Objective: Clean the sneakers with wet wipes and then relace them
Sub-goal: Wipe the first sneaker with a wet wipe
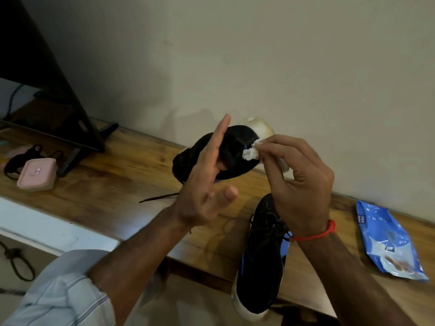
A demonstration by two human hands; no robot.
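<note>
My left hand holds a black sneaker up above the wooden table, thumb tucked into its opening and fingers stretched along its side. A white sole shows at the shoe's far end. My right hand pinches a crumpled white wet wipe against the upper of the raised sneaker. The second black sneaker, with blue accents, a white toe and loose black laces, lies on the table under my right wrist, its toe hanging past the front edge.
A blue wet-wipe pack lies at the right of the table. A loose black lace lies near the middle. A pink box, a black cord bundle and a dark monitor stand sit at the left, against the pale wall.
</note>
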